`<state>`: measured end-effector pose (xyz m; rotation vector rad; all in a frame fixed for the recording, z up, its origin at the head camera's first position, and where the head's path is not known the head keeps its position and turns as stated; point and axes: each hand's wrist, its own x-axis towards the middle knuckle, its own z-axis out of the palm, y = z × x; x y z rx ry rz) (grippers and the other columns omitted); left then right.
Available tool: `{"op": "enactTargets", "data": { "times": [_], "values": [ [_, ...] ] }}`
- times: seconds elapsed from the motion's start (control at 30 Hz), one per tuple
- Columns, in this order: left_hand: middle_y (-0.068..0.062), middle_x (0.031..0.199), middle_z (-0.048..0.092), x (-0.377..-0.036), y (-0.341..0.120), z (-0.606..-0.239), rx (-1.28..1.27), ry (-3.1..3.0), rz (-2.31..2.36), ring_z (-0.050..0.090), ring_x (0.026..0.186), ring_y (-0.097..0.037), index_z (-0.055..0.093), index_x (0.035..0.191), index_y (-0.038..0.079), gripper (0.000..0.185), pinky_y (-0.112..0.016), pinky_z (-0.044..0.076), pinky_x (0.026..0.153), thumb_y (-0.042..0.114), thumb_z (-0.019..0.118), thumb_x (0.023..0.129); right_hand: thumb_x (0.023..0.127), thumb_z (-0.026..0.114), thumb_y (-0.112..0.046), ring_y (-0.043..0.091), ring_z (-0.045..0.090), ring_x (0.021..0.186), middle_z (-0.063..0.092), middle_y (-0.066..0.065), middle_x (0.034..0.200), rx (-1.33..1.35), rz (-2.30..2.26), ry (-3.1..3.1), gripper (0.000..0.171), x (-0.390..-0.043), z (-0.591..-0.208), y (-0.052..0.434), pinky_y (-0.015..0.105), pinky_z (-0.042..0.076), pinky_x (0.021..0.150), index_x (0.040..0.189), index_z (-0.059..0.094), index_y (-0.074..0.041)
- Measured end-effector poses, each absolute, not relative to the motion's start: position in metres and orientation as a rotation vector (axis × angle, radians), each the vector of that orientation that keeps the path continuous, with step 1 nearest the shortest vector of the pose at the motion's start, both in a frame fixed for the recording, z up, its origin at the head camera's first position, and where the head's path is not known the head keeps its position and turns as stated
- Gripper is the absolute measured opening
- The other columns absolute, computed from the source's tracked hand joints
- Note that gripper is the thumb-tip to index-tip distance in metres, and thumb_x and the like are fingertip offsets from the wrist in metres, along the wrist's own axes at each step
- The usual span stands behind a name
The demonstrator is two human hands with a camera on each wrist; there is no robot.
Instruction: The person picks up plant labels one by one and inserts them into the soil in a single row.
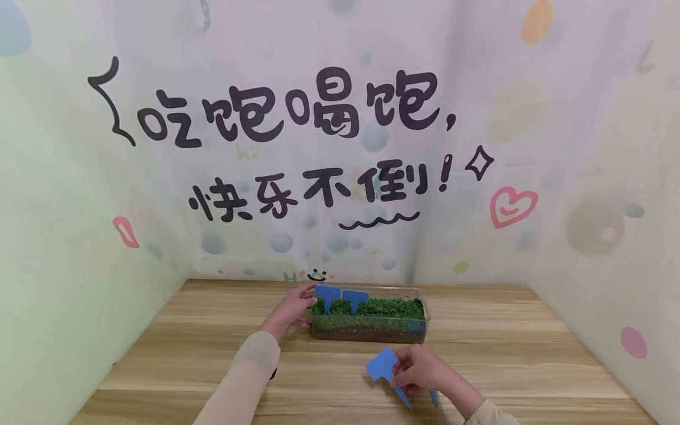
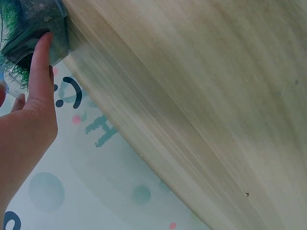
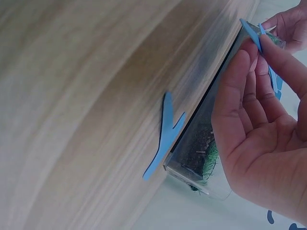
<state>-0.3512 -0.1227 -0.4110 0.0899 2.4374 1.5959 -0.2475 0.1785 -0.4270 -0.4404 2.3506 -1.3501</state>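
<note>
A long clear planter box (image 1: pixel 369 339) of dark soil and green grass (image 1: pixel 395 308) stands near the back of the table. Two blue plant labels (image 1: pixel 327 293) (image 1: pixel 355 296) are upright in its left half. My left hand (image 1: pixel 289 307) holds the box's left end, fingers at the rim and one digit against the end wall (image 2: pixel 56 40). In front of the box, my right hand (image 1: pixel 419 369) pinches another blue plant label (image 1: pixel 381 364) by its stem, point downward. Beneath that hand lies a further blue label (image 3: pixel 165 134), mostly hidden in the head view.
The wood-grain table (image 1: pixel 175 354) carries the box and the loose label. A printed curtain (image 1: pixel 319 248) with dark writing hangs right behind the table's back edge, and pale walls (image 1: pixel 611 236) close in both sides.
</note>
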Motion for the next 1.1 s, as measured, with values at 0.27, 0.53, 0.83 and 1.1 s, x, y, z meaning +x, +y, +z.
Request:
{"op": "enactTargets", "data": {
  "times": [0.27,0.53,0.83,1.1],
  "values": [
    [-0.020,0.161,0.031,-0.351,-0.123,-0.412,0.090,2.442,1.592,0.037,0.143,-0.046,0.031,0.157,0.014,0.054,-0.042,0.060,0.068,0.009,0.045,0.106,0.084,0.074,0.000,0.007,0.057,0.059,0.059,-0.003,0.069,-0.449,-1.345,2.328,0.012,-0.250,-0.425,0.178,0.023,0.052,0.054,0.083,0.062,0.001],
    [-0.022,0.160,0.033,-0.350,-0.123,-0.412,0.101,2.463,1.580,0.038,0.142,-0.046,0.032,0.157,0.013,0.054,-0.043,0.060,0.068,0.008,0.046,0.105,0.085,0.073,-0.001,0.008,0.060,0.061,0.060,-0.002,0.071,-0.471,-1.357,2.304,0.011,-0.251,-0.421,0.178,0.026,0.056,0.056,0.084,0.062,0.003],
    [-0.021,0.161,0.031,-0.350,-0.123,-0.411,0.100,2.454,1.580,0.037,0.143,-0.047,0.031,0.157,0.013,0.053,-0.042,0.060,0.068,0.009,0.045,0.106,0.086,0.073,-0.002,0.008,0.062,0.062,0.060,-0.002,0.072,-0.477,-1.358,2.310,0.012,-0.252,-0.418,0.178,0.025,0.055,0.056,0.085,0.062,0.002],
    [-0.021,0.161,0.030,-0.350,-0.123,-0.411,0.096,2.449,1.582,0.037,0.143,-0.046,0.031,0.158,0.013,0.054,-0.042,0.059,0.068,0.009,0.045,0.106,0.086,0.073,-0.001,0.008,0.061,0.062,0.060,-0.002,0.072,-0.456,-1.380,2.298,0.011,-0.255,-0.415,0.177,0.025,0.055,0.056,0.089,0.064,0.004]
  ]
}}
